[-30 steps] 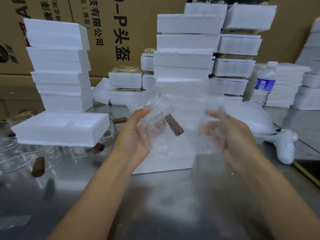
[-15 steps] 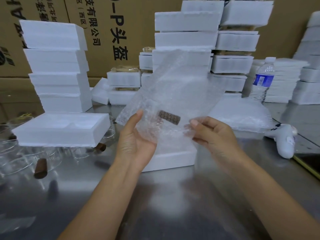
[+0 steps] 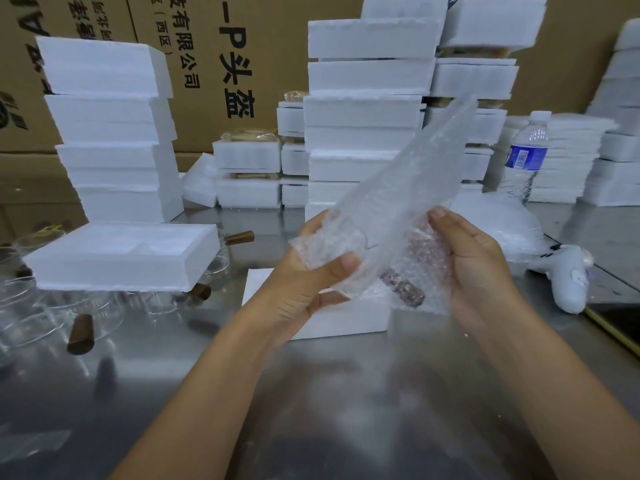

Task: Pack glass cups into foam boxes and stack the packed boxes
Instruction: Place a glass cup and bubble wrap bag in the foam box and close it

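Observation:
A glass cup with a brown handle (image 3: 403, 289) sits inside a sheet of bubble wrap (image 3: 408, 188) that both hands hold above a white foam box (image 3: 332, 320) on the steel table. My left hand (image 3: 308, 282) grips the wrapped cup body, thumb across the wrap. My right hand (image 3: 474, 268) presses its palm against the wrap from the right. The sheet's free end sticks up and to the right. The cup's glass is mostly hidden by the wrap.
An open foam tray (image 3: 121, 258) rests on several bare glass cups (image 3: 41, 313) at left. Foam box stacks (image 3: 367, 109) rise behind, another stack (image 3: 110, 133) at left. A water bottle (image 3: 524, 161) and a white controller (image 3: 568, 275) stand right.
The bubble wrap has been folded over the cup, its loose end now pointing up to the right. The handle has swung down towards the foam box, and my right hand turned palm-in against the wrap.

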`<state>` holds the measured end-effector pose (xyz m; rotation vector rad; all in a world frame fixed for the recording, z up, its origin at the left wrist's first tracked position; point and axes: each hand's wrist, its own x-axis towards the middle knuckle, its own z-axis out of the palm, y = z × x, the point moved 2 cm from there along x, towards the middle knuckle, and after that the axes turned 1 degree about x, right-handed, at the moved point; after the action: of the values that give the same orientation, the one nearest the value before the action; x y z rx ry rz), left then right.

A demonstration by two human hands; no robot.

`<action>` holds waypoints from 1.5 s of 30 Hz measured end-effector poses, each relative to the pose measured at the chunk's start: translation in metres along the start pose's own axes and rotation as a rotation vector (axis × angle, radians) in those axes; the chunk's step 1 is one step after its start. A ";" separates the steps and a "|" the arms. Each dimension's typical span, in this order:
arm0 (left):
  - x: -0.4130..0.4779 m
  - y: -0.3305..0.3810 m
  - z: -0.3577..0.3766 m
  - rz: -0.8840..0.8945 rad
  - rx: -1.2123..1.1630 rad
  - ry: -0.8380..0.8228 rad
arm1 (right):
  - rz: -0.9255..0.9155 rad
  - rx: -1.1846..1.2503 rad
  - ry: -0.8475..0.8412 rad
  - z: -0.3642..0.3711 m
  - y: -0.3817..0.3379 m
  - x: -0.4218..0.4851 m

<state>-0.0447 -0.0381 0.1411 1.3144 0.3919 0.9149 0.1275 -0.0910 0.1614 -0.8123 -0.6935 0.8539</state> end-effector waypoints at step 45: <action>-0.014 0.003 0.019 0.262 0.797 0.083 | -0.180 -0.618 -0.317 0.013 0.005 -0.014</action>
<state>-0.0410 -0.0610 0.1453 2.0947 0.7041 1.0807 0.1081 -0.0961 0.1611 -1.1519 -1.3285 0.6090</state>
